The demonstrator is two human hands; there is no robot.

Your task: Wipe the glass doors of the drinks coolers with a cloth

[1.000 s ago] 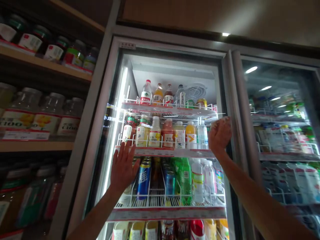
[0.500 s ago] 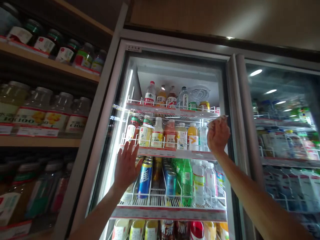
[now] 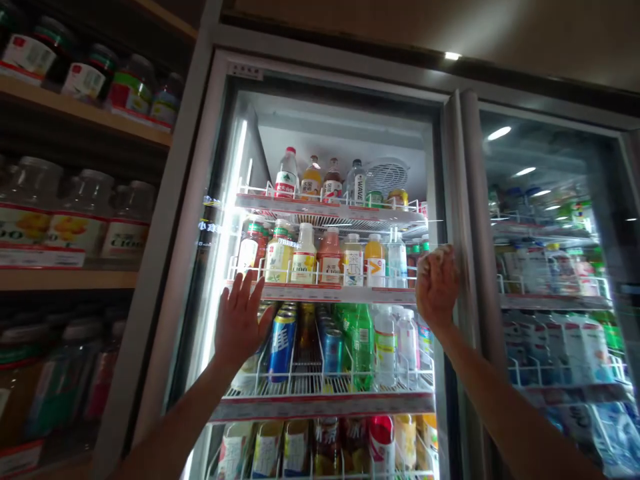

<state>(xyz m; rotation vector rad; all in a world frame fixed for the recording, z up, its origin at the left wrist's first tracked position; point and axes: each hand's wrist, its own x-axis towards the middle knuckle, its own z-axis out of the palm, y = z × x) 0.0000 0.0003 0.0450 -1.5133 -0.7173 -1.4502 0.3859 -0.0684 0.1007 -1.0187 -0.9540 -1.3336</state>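
A closed glass door [image 3: 320,110] of a lit drinks fridge fills the middle of the head view. My right hand [image 3: 437,290] presses a crumpled pale cloth [image 3: 436,255] to the glass near the door's right edge, fingers closed over it. On the left, my left hand [image 3: 240,327] lies against the pane, palm forward, its fingers stretched and apart. Behind the glass stand bottles, among them an orange juice bottle [image 3: 375,260] and a green bottle [image 3: 361,347]. A blue can [image 3: 283,343] shows beside my left thumb.
Wooden shelves [image 3: 70,279] with bottles stand on the left. A second fridge door [image 3: 545,150] adjoins on the right, past the metal frame [image 3: 475,220]. A brown panel [image 3: 350,30] runs above both doors.
My right hand has slid with the cloth a little down and right over the glass, closer to the door frame. My left hand stays on the pane. The view has shifted slightly.
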